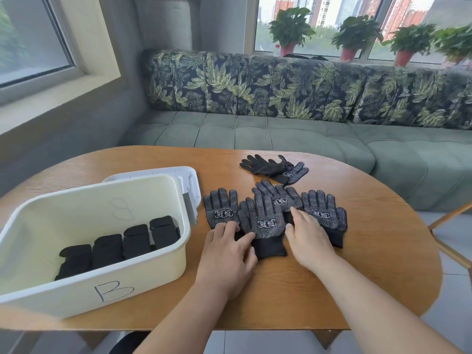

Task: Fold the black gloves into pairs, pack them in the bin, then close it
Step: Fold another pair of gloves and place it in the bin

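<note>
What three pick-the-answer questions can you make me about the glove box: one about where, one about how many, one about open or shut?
1. Where is the lid of the bin?
A) on top of the bin
B) on the table behind the bin
C) under the bin

2. How many folded glove bundles lie in the bin?
A) four
B) one
C) seven

3. The bin is
A) closed
B) tipped over
C) open

Answers:
1 B, the lid lies on the table just past the bin's far rim.
2 A, four black bundles sit in a row inside.
3 C, the bin stands upright with nothing covering its top.
</note>
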